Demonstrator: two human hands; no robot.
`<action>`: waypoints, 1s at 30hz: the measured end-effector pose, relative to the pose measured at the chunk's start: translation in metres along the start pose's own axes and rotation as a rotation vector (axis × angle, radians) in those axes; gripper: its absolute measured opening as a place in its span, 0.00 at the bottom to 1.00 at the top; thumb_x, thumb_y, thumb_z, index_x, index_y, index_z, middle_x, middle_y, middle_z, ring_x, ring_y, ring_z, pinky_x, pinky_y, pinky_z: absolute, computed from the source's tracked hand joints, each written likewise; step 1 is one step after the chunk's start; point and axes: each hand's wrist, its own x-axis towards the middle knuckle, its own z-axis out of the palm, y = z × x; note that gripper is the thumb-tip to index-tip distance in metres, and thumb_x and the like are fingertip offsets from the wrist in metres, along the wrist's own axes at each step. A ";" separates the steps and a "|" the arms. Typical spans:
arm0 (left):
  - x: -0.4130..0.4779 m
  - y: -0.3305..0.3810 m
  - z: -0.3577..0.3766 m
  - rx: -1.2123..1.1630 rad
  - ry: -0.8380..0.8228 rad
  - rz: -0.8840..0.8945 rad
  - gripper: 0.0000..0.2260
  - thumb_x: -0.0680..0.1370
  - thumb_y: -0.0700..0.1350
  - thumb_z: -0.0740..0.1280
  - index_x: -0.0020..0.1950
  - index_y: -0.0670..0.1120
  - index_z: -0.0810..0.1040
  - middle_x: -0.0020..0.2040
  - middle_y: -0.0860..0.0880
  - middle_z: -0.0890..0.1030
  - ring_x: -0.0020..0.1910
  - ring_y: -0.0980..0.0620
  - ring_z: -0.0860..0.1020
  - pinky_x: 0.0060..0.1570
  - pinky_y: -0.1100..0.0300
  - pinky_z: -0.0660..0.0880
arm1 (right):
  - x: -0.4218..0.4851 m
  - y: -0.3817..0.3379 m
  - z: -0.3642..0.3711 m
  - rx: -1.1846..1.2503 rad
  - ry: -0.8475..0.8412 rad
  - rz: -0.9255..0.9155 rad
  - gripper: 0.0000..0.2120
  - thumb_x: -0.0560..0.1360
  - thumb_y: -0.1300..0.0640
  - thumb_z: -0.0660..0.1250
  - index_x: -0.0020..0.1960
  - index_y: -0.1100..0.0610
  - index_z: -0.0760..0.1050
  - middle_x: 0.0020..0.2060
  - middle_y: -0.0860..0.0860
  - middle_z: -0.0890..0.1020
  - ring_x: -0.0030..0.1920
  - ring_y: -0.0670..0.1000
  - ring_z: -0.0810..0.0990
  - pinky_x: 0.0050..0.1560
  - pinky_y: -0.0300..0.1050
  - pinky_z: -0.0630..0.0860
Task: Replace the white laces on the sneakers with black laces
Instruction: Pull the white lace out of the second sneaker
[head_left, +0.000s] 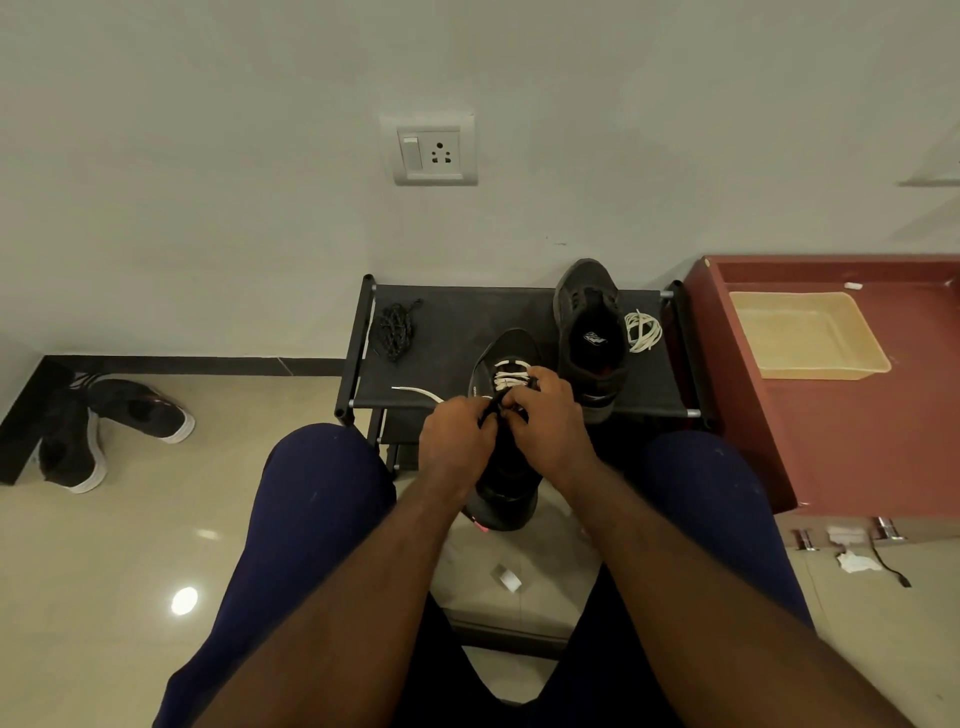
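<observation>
A black sneaker (506, 486) lies between my knees, toe resting on the black rack (467, 312). White lace (509, 375) still crosses its front eyelets, and one loose end (415, 392) trails left. My left hand (457, 439) and my right hand (545, 415) meet over the tongue, both pinching something dark at the eyelets; what it is stays unclear. A second black sneaker (592, 332) stands on the rack with no lace. A coiled white lace (643, 331) lies to its right. A bundled black lace (396, 325) sits at the rack's left end.
Another pair of black shoes with white soles (104, 431) lies on the tiled floor at left. A maroon cabinet (841, 441) holding a beige tray (802, 335) stands to the right. The wall with a socket (435, 149) is behind the rack.
</observation>
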 end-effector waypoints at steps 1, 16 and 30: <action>0.000 0.000 0.000 -0.003 0.005 -0.004 0.07 0.79 0.47 0.65 0.51 0.49 0.82 0.42 0.50 0.81 0.40 0.52 0.79 0.41 0.57 0.77 | 0.000 0.002 0.001 0.057 -0.014 0.013 0.07 0.79 0.56 0.68 0.55 0.52 0.82 0.73 0.55 0.68 0.73 0.58 0.63 0.71 0.59 0.66; -0.005 0.006 0.003 -0.062 0.098 -0.058 0.06 0.79 0.49 0.67 0.54 0.50 0.79 0.45 0.53 0.81 0.43 0.52 0.79 0.44 0.55 0.77 | -0.003 0.008 -0.011 0.087 -0.033 0.006 0.05 0.78 0.54 0.69 0.49 0.55 0.81 0.65 0.54 0.74 0.69 0.56 0.67 0.68 0.54 0.69; 0.000 0.010 0.006 0.031 0.067 -0.029 0.10 0.81 0.51 0.61 0.51 0.47 0.78 0.48 0.50 0.79 0.45 0.49 0.78 0.48 0.50 0.76 | -0.013 -0.006 -0.009 -0.153 0.048 0.041 0.15 0.83 0.48 0.57 0.56 0.54 0.80 0.62 0.50 0.77 0.66 0.52 0.69 0.64 0.53 0.67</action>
